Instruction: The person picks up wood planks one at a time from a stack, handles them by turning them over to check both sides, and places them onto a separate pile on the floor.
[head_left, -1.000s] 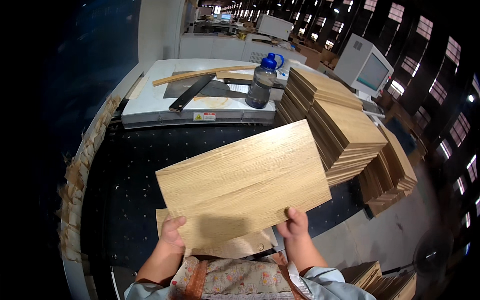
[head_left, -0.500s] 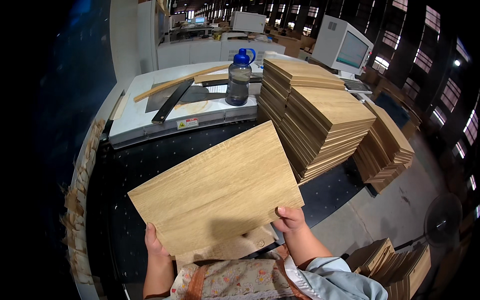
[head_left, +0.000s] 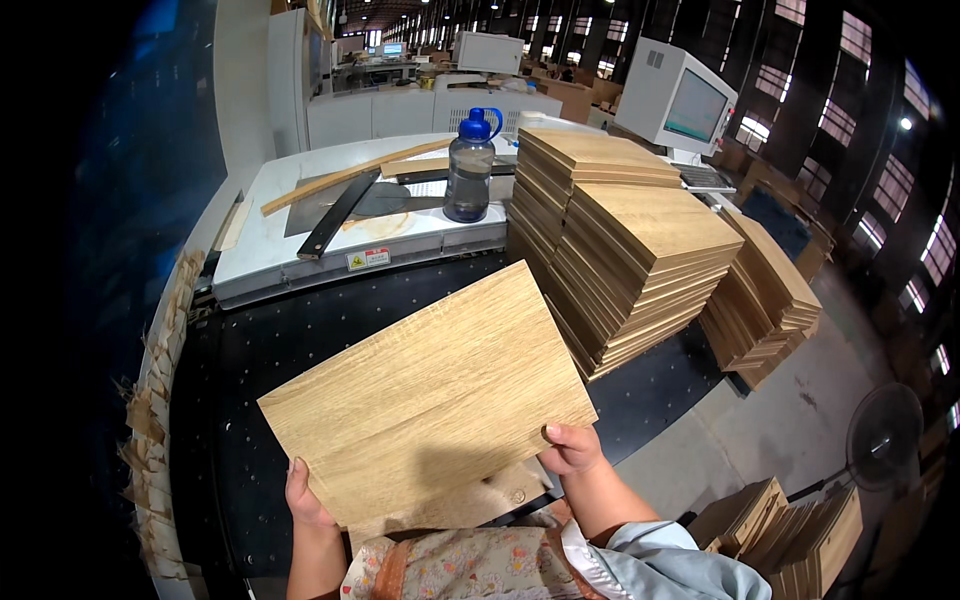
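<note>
A flat wood-grain board [head_left: 430,385] is held up tilted before me, over the black dotted table. My left hand [head_left: 308,495] is closed on its lower left edge, thumb on the face and the other fingers hidden behind. At the lower right corner my right hand [head_left: 572,449] grips it the same way. Part of another light board [head_left: 500,490] shows beneath the lower edge, close to my floral apron. Just beyond the right end of the held board rises a tall stack of similar boards [head_left: 640,225].
On the white machine top [head_left: 260,260] stand a blue-lidded water bottle [head_left: 470,175], a dark bar [head_left: 340,215] and a wood strip [head_left: 350,175]. More boards [head_left: 765,290] are stacked at right, others [head_left: 790,540] lower right. A monitor [head_left: 690,105] and a fan [head_left: 884,438] are beyond.
The whole view has shifted slightly, so the surroundings sit a little lower and further left. Both hands keep their hold on the board, whose tilt is nearly the same.
</note>
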